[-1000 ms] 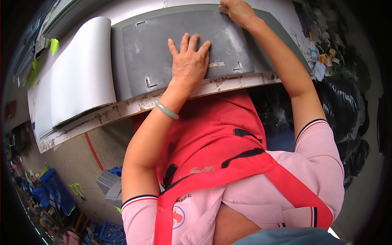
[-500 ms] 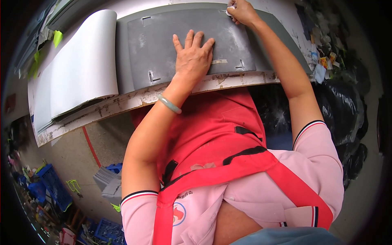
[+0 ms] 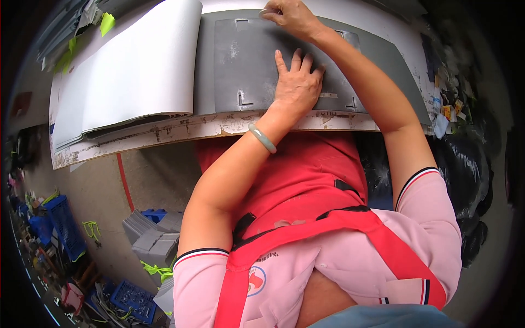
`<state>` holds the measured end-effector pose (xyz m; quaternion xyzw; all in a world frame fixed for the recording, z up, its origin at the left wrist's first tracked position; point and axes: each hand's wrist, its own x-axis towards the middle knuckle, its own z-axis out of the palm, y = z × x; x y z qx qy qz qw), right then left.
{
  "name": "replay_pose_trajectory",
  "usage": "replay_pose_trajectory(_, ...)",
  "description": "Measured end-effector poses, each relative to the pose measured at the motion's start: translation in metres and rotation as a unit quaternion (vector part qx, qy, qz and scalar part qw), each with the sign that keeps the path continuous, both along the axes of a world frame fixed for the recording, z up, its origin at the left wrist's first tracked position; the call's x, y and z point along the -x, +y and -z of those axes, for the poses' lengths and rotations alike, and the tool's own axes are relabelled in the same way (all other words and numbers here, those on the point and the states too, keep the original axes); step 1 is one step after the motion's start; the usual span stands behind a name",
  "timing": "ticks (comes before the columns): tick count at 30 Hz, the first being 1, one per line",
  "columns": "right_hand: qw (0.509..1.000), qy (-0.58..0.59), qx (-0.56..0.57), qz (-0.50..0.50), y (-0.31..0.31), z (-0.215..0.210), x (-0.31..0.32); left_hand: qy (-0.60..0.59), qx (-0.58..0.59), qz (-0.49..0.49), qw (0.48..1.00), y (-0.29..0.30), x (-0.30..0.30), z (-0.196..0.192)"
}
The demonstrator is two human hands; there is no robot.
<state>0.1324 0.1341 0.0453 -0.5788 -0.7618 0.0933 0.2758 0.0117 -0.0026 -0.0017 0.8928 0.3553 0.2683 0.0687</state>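
A dark grey flat template (image 3: 249,60) lies on a larger grey sheet (image 3: 204,60) on the table. Angled slots are cut near its corners, and white powdery smudges mark its face. Fingers spread, my left hand (image 3: 298,85) rests flat on the template, a little right of its middle. At the template's far edge, my right hand (image 3: 292,17) pinches a small whitish piece (image 3: 264,12), which looks like chalk. Fingers hide most of that piece. My right forearm passes over the template's right side and covers part of it.
Left of the template, white sheets (image 3: 136,60) are folded over in a thick stack. The table's worn front edge (image 3: 229,127) runs before my red apron. Black plastic bags (image 3: 465,169) stand at the right. Blue crates (image 3: 65,227) and grey stacked pieces (image 3: 156,238) are on the floor at left.
My right hand has moved left along the template's far edge from near its far right corner. My left hand keeps its place on the template. The whole view has shifted.
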Motion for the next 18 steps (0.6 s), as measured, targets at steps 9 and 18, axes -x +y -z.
replay_pose_trajectory(9, 0.996, -0.057, 0.023, -0.060, 0.038, 0.010, 0.059, -0.016, -0.011, -0.009, 1.000, 0.002, 0.002, 0.002)
replay_pose_trajectory(18, 0.990, -0.137, 0.036, -0.013, 0.041, 0.003, 0.043, -0.022, -0.011, -0.010, 1.000, 0.002, -0.001, 0.006)
